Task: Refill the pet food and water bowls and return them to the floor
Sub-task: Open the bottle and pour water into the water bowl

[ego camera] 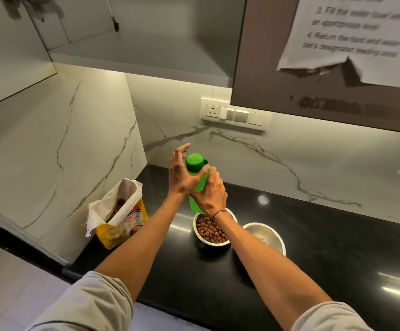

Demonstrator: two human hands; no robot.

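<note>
Bottle [197, 177], green plastic, stands upright above the counter [313, 247], just behind the kibble bowl [212, 231]. The right hand [209, 194] wraps its middle, fingers clamped round it; the left hand [179, 168] sits at the cap [194, 162], fingers spread apart. It likely handles stiff and smooth, heavier if full, so mid-body is the sound hold. The empty bowl [264, 237] waits beside. The bag [117, 216] reads "100%"; the paper [351, 32] reads "4. Return the food and water".

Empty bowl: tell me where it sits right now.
In the head view the empty bowl sits on the black counter, right of centre, just right of the kibble bowl and under the right forearm.
</note>
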